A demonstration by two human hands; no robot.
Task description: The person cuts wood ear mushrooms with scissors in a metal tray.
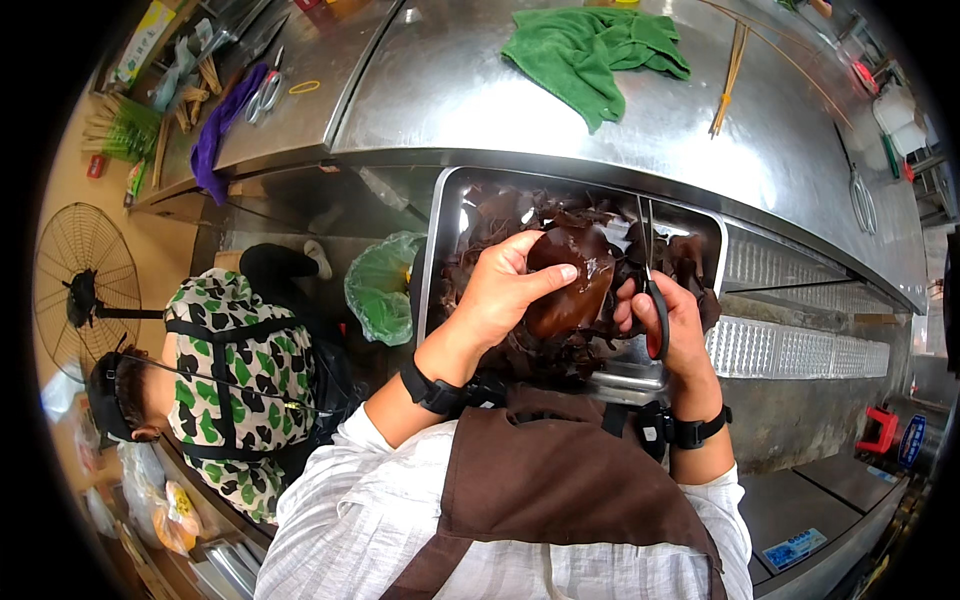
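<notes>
My left hand [499, 289] pinches a large, wet, dark brown piece of wood ear fungus [574, 277], thumb on its upper face. Held in my right hand [671, 322] is a pair of scissors [657, 319] with black and red handles; the blades point away from me and look slightly apart, just right of the piece. Beneath both hands is a deep rectangular steel tray [433, 262] holding many more dark brown fungus pieces [495, 206]. My fingers hide part of the scissors' handles.
Beyond the tray runs a steel counter [450, 90] with a green cloth [592, 56], bundled sticks [729, 82], a purple cloth [225, 127] and other scissors [264, 97]. At left are a green-lined bin [382, 289], a seated person in a patterned top [240, 367] and a fan [86, 296].
</notes>
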